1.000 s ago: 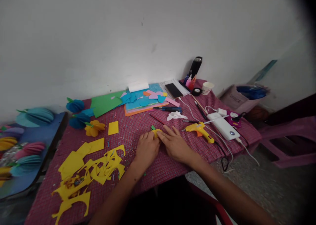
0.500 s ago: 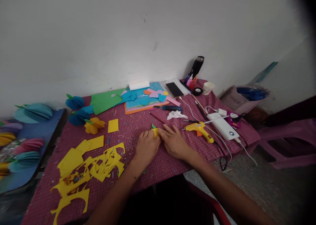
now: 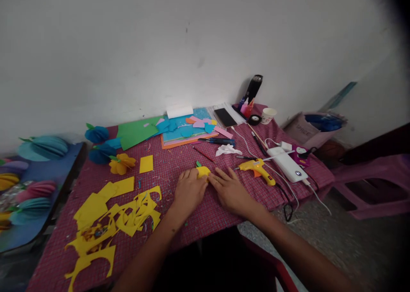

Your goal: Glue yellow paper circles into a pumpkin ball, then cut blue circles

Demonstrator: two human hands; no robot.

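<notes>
On the checked cloth in front of me lies a small yellow paper shape [image 3: 203, 171] with a green paper leaf [image 3: 198, 164] at its top. My left hand [image 3: 189, 190] is closed over its left side, and the fingers hide part of it. My right hand [image 3: 232, 193] rests palm down on its right, fingers stretched out and a little apart, the tips at the edge of the yellow shape. A yellow glue gun [image 3: 257, 168] lies just right of that hand.
Yellow paper offcuts [image 3: 137, 213] and a yellow paper square [image 3: 146, 164] lie to the left, near paper flowers [image 3: 122, 163]. Behind are coloured sheets [image 3: 169, 138], a phone [image 3: 225, 117] and crumpled tissue [image 3: 226, 150]. A white power bank [image 3: 286, 164] with cables sits right.
My right hand has slid slightly right and its fingers have spread. More of the yellow paper shape shows between my hands, while my left hand stays on it.
</notes>
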